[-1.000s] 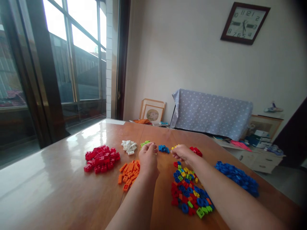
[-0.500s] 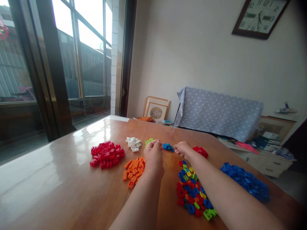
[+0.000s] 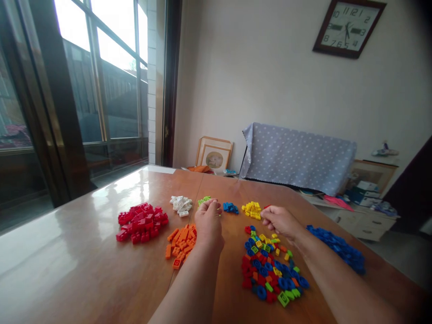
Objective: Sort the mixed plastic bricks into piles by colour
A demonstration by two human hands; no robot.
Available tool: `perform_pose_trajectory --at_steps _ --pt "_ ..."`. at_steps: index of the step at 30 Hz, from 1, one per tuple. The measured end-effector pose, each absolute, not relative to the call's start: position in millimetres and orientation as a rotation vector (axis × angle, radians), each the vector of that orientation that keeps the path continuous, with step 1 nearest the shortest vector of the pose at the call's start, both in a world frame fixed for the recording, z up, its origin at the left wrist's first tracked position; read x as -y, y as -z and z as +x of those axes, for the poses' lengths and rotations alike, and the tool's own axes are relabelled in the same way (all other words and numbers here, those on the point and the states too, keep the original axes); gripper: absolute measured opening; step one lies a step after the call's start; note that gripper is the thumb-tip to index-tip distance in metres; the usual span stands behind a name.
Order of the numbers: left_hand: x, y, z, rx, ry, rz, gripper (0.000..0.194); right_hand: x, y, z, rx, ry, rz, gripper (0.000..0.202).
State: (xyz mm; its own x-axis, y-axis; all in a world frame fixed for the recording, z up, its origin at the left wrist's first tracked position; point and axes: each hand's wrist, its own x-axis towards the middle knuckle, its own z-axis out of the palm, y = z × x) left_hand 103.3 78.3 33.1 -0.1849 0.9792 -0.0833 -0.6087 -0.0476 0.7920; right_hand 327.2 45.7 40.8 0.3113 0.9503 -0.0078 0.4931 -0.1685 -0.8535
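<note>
My left hand is closed in a pinch just in front of the small lime-green brick pile. Whatever it may hold is too small to make out. Beside it lie orange bricks, partly covered by my wrist, and a small blue pile. My right hand has its fingers drawn together at the right edge of the yellow brick pile; anything between them is hidden. Below that hand spreads a mixed heap of red, blue, yellow, green and orange pieces. Red bricks behind the right hand are mostly covered.
On the brown table, dark red bricks lie at the left and white bricks further back. A large blue heap sits beyond my right forearm. Behind the table are a polka-dot cloth and a framed picture.
My right hand has moved right, uncovering the yellow pile and covering the red bricks behind it. My left hand stays near the green pile. The view has turned slightly right.
</note>
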Motion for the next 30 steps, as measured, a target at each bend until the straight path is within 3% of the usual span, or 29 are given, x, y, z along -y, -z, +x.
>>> perform_pose_trajectory --at_steps 7,20,30 --pt "-76.5 -30.3 105.9 -0.877 -1.564 0.644 0.038 1.2 -34.0 363.1 1.386 -0.736 -1.812 0.030" --pt "-76.2 -24.7 112.2 -1.029 -1.474 0.733 0.030 14.5 -27.1 398.5 1.663 -0.582 -1.992 0.026" --pt "-67.7 -17.7 120.9 -1.085 -1.409 0.890 0.031 29.2 -31.8 420.0 1.637 -0.892 -2.078 0.008"
